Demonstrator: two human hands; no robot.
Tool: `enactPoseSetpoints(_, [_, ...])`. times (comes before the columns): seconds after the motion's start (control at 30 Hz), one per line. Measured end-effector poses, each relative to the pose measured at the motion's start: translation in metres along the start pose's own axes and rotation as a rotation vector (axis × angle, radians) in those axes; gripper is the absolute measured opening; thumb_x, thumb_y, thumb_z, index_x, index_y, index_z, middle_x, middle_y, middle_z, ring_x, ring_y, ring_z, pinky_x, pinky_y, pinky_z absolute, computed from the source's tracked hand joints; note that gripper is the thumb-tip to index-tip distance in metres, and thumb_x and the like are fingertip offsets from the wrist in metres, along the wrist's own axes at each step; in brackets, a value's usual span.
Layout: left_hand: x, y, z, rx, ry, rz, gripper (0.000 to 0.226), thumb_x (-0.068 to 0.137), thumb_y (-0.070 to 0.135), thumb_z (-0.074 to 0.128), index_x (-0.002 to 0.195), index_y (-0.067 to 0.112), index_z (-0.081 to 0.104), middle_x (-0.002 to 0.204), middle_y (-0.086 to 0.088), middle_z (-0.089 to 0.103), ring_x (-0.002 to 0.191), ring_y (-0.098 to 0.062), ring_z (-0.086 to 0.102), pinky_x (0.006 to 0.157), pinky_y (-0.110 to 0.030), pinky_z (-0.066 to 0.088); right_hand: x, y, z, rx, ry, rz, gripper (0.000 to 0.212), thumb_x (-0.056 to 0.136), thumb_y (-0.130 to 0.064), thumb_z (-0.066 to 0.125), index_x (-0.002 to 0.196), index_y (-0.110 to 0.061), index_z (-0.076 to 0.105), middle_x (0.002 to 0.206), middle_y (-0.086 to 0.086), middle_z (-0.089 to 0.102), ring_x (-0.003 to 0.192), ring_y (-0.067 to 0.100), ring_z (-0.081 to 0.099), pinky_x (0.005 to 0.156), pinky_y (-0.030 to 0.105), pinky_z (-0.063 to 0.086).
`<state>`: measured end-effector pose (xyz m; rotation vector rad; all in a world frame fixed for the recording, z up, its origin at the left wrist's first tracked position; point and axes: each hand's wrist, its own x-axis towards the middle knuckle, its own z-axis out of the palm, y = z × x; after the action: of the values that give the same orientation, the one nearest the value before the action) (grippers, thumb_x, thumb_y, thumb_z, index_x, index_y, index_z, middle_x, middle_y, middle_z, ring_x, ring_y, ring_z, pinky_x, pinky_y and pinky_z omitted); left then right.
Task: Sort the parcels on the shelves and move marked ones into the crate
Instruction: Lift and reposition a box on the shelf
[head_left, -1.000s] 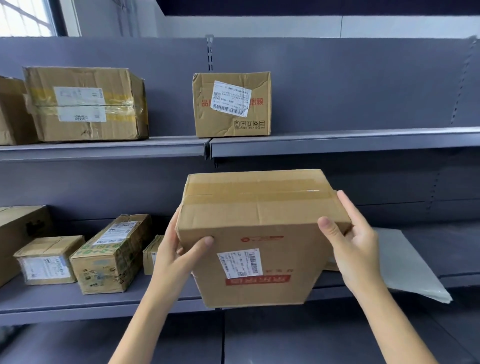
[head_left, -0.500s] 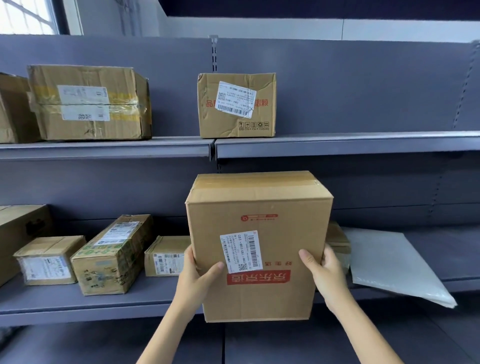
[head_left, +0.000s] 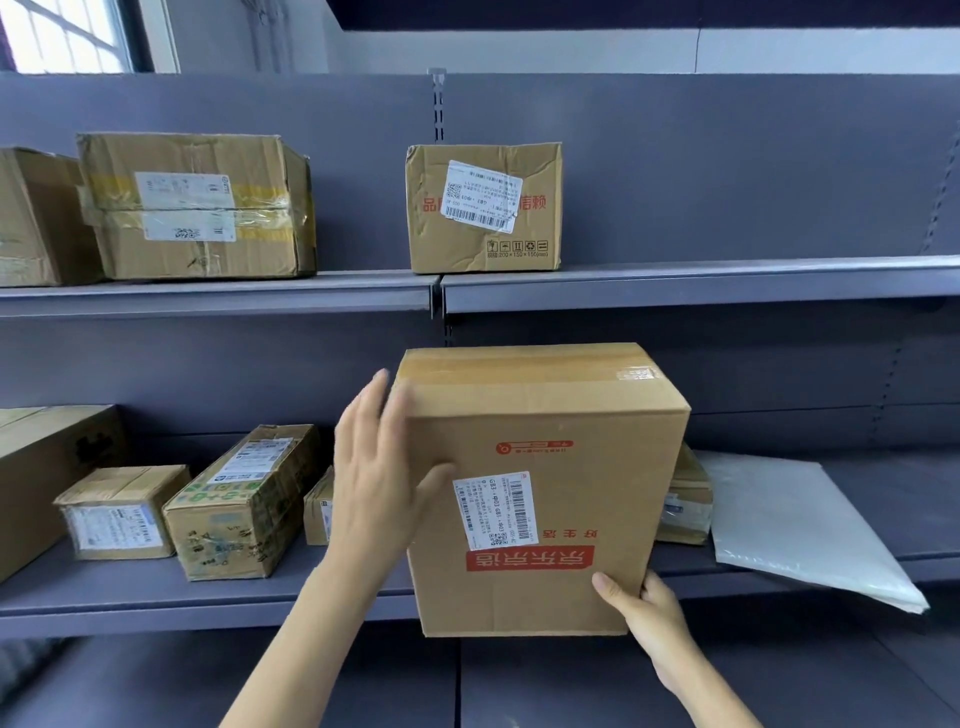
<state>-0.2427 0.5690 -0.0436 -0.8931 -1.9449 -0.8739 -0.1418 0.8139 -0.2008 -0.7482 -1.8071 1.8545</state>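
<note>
Squarely in front of the lower shelf (head_left: 218, 605) sits a tall cardboard parcel (head_left: 545, 483), smooth brown, taped across its top, with a white barcode label and a red printed band upside down. The right hand (head_left: 641, 610) grips its lower right corner, fingers curled around the edge. The left hand (head_left: 382, 475) lies flat against its left side, fingers straight. Behind, a glossy white poly mailer (head_left: 795, 530) overhangs the shelf's edge; a creased, dented box (head_left: 483, 208) stands on the upper shelf (head_left: 701, 283).

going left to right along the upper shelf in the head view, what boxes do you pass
Box cut off at the frame's left edge → wide box with yellowed tape and two labels → smaller creased box with a tilted white label. The shelf continues right.
</note>
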Motion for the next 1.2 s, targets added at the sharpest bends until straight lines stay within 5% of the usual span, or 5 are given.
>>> enactPoseSetpoints(0.13, [0.027,0.02,-0.005,0.221,-0.109,0.315,0.064,0.062,0.015,0.084,0.119,0.004,0.057,0.122,-0.014,0.06,0.115,-0.034,0.054,0.1,-0.048,0.037,0.002,0.009,0.004,0.121,-0.001,0.123,0.041,0.072,-0.023,0.075,0.107,-0.008,0.059,0.11,0.008,0.067,0.103,0.022,0.058,0.096,0.035,0.04])
enactPoseSetpoints(0.33, [0.032,0.014,-0.007,0.298,-0.19,0.271,0.055,0.066,0.015,0.08,0.116,0.007,0.06,0.119,-0.011,0.062,0.108,-0.035,0.057,0.094,-0.048,0.043,-0.002,0.027,0.007,0.823,-0.034,0.545,0.061,0.091,-0.012,0.053,0.142,0.001,0.023,0.154,0.02,0.015,0.143,0.031,0.009,0.117,0.042,0.009])
enactPoseSetpoints(0.47, [0.028,0.001,-0.017,0.358,-0.155,0.201,0.056,0.067,0.019,0.08,0.118,0.006,0.059,0.121,-0.014,0.061,0.109,-0.037,0.057,0.093,-0.051,0.041,0.001,0.025,0.01,0.966,-0.068,0.386,0.022,0.093,-0.001,0.041,0.113,0.0,0.049,0.146,0.018,0.035,0.138,0.034,0.028,0.115,0.045,0.021])
enactPoseSetpoints(0.77, [0.019,-0.012,-0.02,0.31,-0.118,0.096,0.062,0.072,0.021,0.078,0.126,0.003,0.053,0.127,-0.016,0.057,0.116,-0.042,0.051,0.099,-0.059,0.033,-0.009,0.026,0.01,0.961,-0.065,0.242,0.024,0.091,0.007,0.038,0.084,-0.006,0.058,0.08,0.009,0.074,0.096,0.021,0.058,0.077,0.035,0.054])
enactPoseSetpoints(1.2, [0.008,0.005,-0.024,0.283,-0.058,0.092,0.054,0.076,0.02,0.073,0.125,0.01,0.054,0.118,-0.016,0.056,0.102,-0.042,0.049,0.085,-0.054,0.04,-0.026,0.021,-0.01,1.036,0.034,0.198,0.018,0.093,0.0,0.042,0.092,-0.007,0.058,0.095,0.009,0.068,0.103,0.02,0.06,0.106,0.042,0.034])
